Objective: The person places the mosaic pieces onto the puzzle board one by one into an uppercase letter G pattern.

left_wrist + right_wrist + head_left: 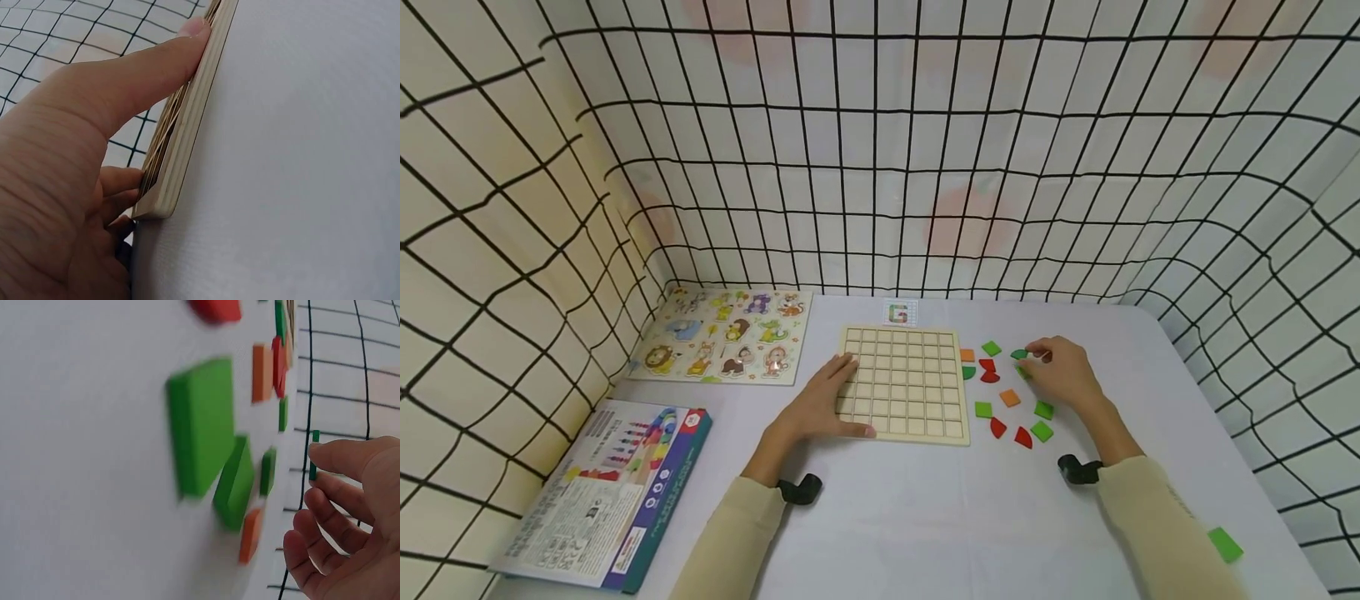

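Note:
A pale wooden grid board point(904, 386) lies on the white table. My left hand point(820, 404) rests on its left side, fingers spread, the thumb on the front rim; the left wrist view shows the thumb point(150, 78) along the board's edge point(187, 134). To the right of the board, my right hand point(1063, 371) pinches a dark green tile point(314, 455) between thumb and forefinger, held off the table and seen edge-on in the right wrist view. Near that hand lie green square tiles point(1043, 409), red quarter-round tiles point(1023, 437) and an orange square tile point(1010, 397).
Behind the board lies a small card point(900, 313) with a coloured G pattern. An animal puzzle board point(722, 337) is at the back left, with a boxed toy point(610, 492) before it. One green tile point(1225, 545) lies by the right sleeve. Black wire mesh point(880, 167) surrounds the table.

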Available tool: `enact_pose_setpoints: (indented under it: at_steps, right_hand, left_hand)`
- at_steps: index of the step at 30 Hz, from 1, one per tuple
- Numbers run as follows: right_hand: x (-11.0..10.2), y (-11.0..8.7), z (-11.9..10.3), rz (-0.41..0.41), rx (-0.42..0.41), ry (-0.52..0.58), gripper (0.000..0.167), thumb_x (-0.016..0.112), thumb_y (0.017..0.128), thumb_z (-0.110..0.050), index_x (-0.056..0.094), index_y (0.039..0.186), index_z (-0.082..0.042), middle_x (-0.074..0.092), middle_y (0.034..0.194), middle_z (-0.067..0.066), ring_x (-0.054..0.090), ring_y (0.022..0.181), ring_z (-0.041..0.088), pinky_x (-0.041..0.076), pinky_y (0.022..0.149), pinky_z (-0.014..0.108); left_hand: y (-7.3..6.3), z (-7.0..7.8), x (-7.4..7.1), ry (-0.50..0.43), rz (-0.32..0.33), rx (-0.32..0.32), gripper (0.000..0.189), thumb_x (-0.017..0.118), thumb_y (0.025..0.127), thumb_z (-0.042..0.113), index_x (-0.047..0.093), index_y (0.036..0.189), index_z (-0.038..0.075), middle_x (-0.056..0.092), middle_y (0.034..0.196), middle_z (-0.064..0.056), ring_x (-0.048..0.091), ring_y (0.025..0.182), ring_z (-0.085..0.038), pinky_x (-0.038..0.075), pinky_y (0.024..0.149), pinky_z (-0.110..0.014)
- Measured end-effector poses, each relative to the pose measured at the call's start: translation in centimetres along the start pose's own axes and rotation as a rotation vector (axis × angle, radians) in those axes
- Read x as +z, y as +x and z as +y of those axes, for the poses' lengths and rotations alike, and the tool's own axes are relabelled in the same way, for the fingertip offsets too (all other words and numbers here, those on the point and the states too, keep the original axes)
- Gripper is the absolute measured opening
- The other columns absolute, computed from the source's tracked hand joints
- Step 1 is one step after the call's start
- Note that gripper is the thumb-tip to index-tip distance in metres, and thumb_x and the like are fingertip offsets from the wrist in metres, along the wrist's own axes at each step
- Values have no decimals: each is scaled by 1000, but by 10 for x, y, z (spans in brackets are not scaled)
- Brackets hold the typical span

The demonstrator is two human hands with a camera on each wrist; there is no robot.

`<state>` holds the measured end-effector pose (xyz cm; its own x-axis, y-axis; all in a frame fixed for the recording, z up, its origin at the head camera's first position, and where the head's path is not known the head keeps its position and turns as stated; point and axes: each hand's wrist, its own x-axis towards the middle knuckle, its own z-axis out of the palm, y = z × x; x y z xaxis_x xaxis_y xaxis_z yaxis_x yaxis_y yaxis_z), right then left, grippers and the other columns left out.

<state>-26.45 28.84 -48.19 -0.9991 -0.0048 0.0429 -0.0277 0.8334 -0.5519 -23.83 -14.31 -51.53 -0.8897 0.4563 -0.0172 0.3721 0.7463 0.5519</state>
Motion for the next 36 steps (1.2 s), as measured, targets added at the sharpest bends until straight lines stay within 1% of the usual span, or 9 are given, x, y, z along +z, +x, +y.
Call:
enact_pose_setpoints:
  at_steps: [4,9,12,15,17,22,27,30,36]
  right_hand:
    - [11,4,-21,-17,-36,14,39,68,99,-27,66,129,-2,63,124,20,56,116,37,51,97,55]
    - [29,11,-46,-70,-72,90,38,69,99,-29,66,130,-6,63,125,16,56,118,34,52,96,51]
    - [41,15,-63,-79,-135,132,35,72,98,-26,68,127,-6,66,121,15,59,113,33,53,92,49]
    - [53,19,-81,-77,-198,147,33,73,97,-24,70,124,-4,68,115,15,62,106,32,54,89,46]
    - [61,22,-92,-86,-220,160,32,73,97,-24,70,122,-4,68,114,15,61,105,31,53,88,44]
    - [79,29,-113,-130,-224,196,33,72,97,-27,71,123,-7,68,115,11,59,106,27,52,88,43]
    - [98,36,-130,-175,-242,205,33,70,97,-28,71,124,-8,67,114,9,61,104,25,54,88,42]
    - [109,39,-138,-202,-247,202,33,69,98,-27,71,125,-8,68,113,9,61,102,24,55,88,40]
    - [124,46,-156,-201,-273,218,30,70,97,-24,73,122,-6,70,109,7,62,98,21,54,88,38]
  left_hand:
    - [0,-1,1,4,6,-8,126,87,68,64,26,164,9,18,173,-9,11,161,-31,22,129,-53]
    - [-1,1,0,-7,13,-18,126,88,66,64,29,163,9,19,173,-9,13,161,-31,24,128,-53]
    - [-2,2,-1,-31,25,-14,125,90,64,62,32,161,9,21,172,-11,15,161,-34,25,127,-54]
    - [-2,2,-1,-51,36,-7,125,92,62,61,34,160,8,21,172,-12,16,160,-35,26,127,-55]
    - [-2,2,0,-66,47,-4,125,93,61,60,36,159,8,21,172,-12,18,160,-36,28,126,-55]
    - [1,1,2,-60,53,-10,125,93,60,62,36,158,10,18,173,-11,20,159,-35,31,124,-55]
    - [0,0,2,-36,38,-20,131,92,61,64,29,163,10,17,173,-9,15,161,-33,27,127,-54]
    - [0,0,2,-27,26,-19,129,89,64,65,28,164,10,16,174,-8,13,161,-32,24,127,-55]
    - [1,-3,3,-2,16,-21,124,83,70,68,27,165,12,15,174,-5,12,161,-31,24,127,-55]
